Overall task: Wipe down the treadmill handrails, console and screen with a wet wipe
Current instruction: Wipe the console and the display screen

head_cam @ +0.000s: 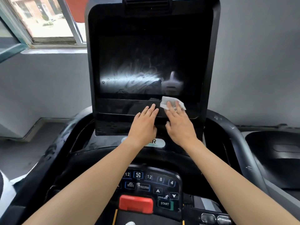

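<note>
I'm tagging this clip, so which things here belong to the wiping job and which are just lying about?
Job: wet wipe under the right hand, left hand flat beside it, smeared screen, button console, handrail.
Just about: window, neighbouring machine at right.

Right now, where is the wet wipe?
In the head view, the wet wipe lies under the fingers of the right hand, just below the screen, right of centre.

both arms outstretched, left hand (145,123) flat, right hand (179,125) flat
</note>
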